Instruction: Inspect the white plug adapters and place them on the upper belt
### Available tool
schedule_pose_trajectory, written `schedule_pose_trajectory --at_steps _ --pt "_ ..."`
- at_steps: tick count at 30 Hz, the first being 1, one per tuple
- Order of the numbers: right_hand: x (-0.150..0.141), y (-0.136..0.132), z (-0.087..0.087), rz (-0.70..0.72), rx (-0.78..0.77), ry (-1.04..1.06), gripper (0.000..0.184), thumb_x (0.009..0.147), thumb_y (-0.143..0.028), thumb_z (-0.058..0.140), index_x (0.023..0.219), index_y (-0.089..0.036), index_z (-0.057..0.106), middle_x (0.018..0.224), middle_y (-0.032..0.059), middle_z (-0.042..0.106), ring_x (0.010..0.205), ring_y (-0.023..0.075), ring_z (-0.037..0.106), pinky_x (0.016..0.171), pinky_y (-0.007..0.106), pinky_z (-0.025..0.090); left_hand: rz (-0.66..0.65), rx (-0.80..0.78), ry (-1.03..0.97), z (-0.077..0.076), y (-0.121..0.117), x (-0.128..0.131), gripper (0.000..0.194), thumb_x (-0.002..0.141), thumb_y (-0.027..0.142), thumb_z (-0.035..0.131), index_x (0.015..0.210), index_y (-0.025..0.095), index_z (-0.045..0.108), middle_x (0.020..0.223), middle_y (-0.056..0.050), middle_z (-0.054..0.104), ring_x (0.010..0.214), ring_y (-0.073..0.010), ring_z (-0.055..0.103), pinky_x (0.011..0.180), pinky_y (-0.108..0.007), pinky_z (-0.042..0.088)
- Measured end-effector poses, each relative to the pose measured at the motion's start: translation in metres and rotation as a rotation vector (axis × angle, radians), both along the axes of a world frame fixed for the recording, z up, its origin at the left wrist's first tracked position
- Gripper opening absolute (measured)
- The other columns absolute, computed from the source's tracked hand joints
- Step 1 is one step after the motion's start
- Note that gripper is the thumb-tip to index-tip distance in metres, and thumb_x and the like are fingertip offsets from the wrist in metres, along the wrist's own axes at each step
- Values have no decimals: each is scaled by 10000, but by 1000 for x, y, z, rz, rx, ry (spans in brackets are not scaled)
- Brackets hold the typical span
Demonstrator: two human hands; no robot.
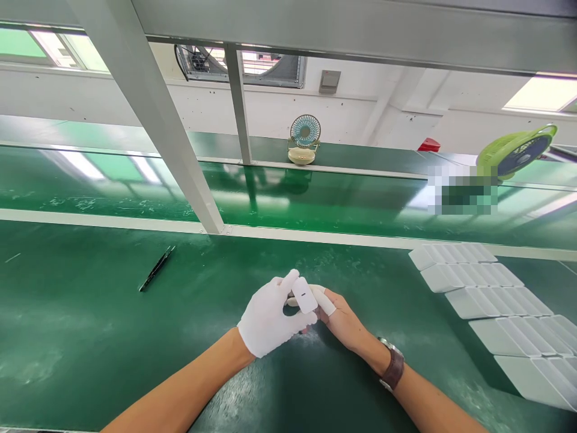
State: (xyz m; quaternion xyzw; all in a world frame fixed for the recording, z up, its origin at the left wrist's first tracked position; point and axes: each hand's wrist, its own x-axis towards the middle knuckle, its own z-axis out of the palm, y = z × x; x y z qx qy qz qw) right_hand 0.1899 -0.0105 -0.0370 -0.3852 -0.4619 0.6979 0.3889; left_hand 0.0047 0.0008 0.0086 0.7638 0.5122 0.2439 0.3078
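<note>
My left hand (269, 317) wears a white glove and rests on the green bench, its fingers curled around a small white oblong part (305, 295) with a short dark slot on its face. My right hand (343, 320) is bare apart from white finger cots on the fingertips, with a brown-strapped watch on the wrist. It pinches the same part from the right side. Both hands meet at the middle of the bench, with the part tilted up between them.
Overlapping rows of white flat parts (491, 307) lie on the bench at the right. Black tweezers (156, 268) lie at the left. A grey frame post (180, 156) rises behind. Beyond a conveyor stand a small blue desk fan (305, 139) and a green fan (516, 150).
</note>
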Motion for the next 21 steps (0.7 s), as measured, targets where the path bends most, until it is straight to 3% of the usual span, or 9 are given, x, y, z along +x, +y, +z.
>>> schedule_pose_trajectory --at_steps 3,8,15,21 --pt "0 1 2 8 10 7 465 972 -631 499 1182 -274 713 976 54 750 690 209 679 716 414 576 20 9 6 -3 0 -1 521 747 372 742 1226 296 551 818 23 638 793 -212 619 695 -327 480" --pt "0 1 5 13 25 37 433 1002 -585 476 1110 -258 737 986 57 746 667 195 669 694 400 572 -10 -2 -5 2 0 -2 346 790 368 696 1119 309 607 765 27 616 748 -203 606 680 -319 474" --pt "0 1 7 -10 19 -22 432 994 -596 491 1178 -273 711 964 50 747 706 201 681 708 372 555 -25 0 -46 -2 1 -4 349 720 321 738 1053 293 637 844 14 629 789 -199 590 727 -326 490" --pt "0 1 4 -5 38 -15 444 1008 -576 485 1247 -250 669 851 32 724 679 190 671 719 378 566 1 24 -91 -2 0 0 339 769 222 640 1099 299 652 792 35 630 741 -161 573 698 -285 513"
